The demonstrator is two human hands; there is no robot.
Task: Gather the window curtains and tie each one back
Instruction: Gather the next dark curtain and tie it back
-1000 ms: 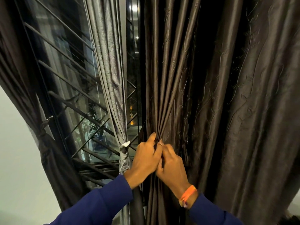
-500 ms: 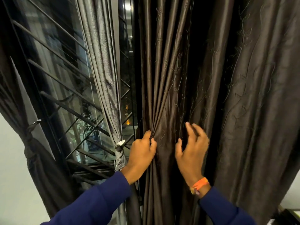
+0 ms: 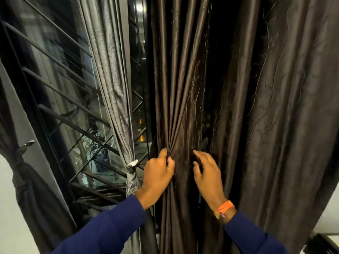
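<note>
A dark brown curtain [image 3: 256,107] hangs loose across the middle and right of the view. My left hand [image 3: 157,175] pinches a bunch of its pleats at waist height. My right hand [image 3: 207,173] hovers just to the right with fingers spread, touching or nearly touching the fabric, holding nothing. A grey curtain [image 3: 111,85] to the left is gathered and knotted low down by a tie [image 3: 131,168]. A second dark curtain [image 3: 27,189] at the far left is also tied back at a knot.
Behind the curtains is a window with a dark metal grille [image 3: 64,99] and night outside. A white wall [image 3: 9,217] shows at lower left. A dark piece of furniture [image 3: 326,244] sits at the bottom right corner.
My right hand let go of the gathered pleats, swung right with fingers open, and has now drifted back toward the bunch. My left hand kept its grip.
</note>
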